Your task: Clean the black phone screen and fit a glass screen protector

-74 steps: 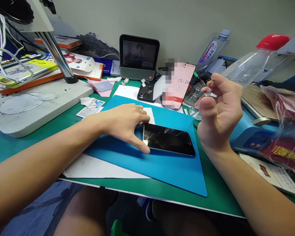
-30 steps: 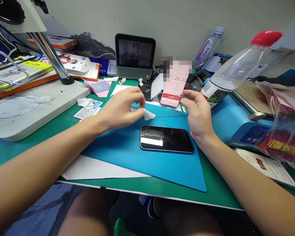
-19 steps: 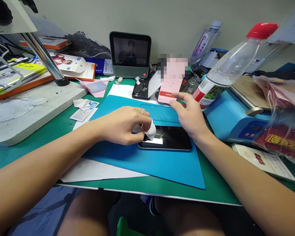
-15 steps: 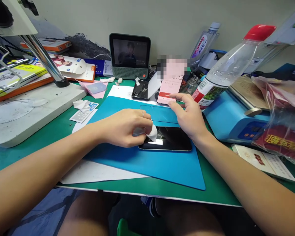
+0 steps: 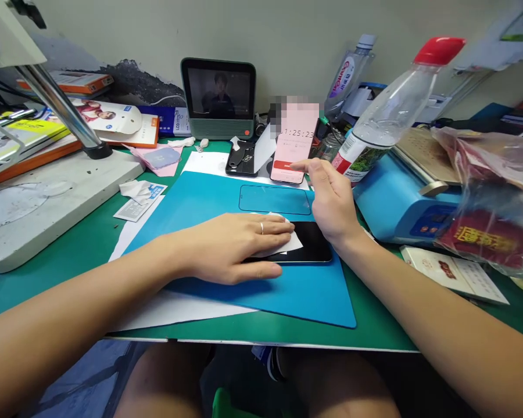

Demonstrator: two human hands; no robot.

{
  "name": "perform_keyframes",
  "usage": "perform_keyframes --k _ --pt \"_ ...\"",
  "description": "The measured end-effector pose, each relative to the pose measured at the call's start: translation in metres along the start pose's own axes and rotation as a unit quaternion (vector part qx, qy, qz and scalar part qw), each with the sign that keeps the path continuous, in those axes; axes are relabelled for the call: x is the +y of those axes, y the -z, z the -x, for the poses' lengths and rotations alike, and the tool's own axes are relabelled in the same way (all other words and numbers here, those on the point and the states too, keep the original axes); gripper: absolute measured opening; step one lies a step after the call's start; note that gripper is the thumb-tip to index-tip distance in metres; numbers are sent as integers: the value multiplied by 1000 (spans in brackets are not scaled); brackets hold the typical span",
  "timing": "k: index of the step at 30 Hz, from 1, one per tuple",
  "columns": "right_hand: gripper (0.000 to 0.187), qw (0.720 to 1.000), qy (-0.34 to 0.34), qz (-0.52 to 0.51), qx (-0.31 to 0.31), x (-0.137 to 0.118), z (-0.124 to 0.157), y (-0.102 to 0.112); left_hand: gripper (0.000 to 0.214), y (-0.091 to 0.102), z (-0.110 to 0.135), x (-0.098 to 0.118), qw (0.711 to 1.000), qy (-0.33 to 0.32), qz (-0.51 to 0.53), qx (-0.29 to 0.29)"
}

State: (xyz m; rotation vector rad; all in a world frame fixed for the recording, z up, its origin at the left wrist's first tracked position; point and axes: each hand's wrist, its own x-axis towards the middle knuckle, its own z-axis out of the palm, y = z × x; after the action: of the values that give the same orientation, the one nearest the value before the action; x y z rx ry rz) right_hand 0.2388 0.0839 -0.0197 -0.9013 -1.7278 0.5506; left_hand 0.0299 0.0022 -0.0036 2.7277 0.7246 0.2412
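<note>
Left hand [image 5: 237, 244], thumb apart, lies on white wipe [image 5: 293, 244] over phone [image 5: 316, 245]; right hand [image 5: 336, 203], fingers apart

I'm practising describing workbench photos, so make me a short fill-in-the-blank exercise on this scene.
1. The hand resting on the white wipe is the person's ____ hand.
2. Beneath that wipe lies a phone whose screen is ____.
3. The clear, dark-edged sheet lies on a mat coloured ____.
4. The nearer bottle has a cap coloured ____.

Missing words: left; black; blue; red.
</note>
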Motion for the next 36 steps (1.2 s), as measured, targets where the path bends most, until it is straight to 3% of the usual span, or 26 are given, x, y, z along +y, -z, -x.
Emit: perform_keyframes --k 2,7,12,16,20,25,27,31,33,36 --pt "41 1000 -7 -1 -22 -10 -2 5 67 -5 -1 6 1000 -7 -6 -17" --pt "31 986 18 16 -165 -30 -2 26 77 -11 -15 20 999 -14 4 -47" --pt "31 987 87 5 -134 -16 10 38 79 -13 -43 26 998 -4 -10 -70" --pt "39 992 61 -33 -104 -5 16 41 78 -14 -52 27 998 1 -26 -65" --pt "30 989 22 -22 -147 -4 15 44 74 -8 -34 23 996 14 -45 -73" --pt "20 949 43 96 -296 -1 7 58 73 -1 16 20 993 61 -73 -74" --pt "31 923 50 120 -363 -1 4 65 75 0 34 24 990 91 -81 -75" --pt "77 869 51 141 -472 -3 2 75 77 -2 55 40 984 131 -94 -72" --pt "81 853 57 161 -493 -5 3 75 74 -6 58 52 981 155 -100 -63" --pt "71 844 70 197 -494 -8 4 70 68 -16 54 75 968 227 -102 -38"
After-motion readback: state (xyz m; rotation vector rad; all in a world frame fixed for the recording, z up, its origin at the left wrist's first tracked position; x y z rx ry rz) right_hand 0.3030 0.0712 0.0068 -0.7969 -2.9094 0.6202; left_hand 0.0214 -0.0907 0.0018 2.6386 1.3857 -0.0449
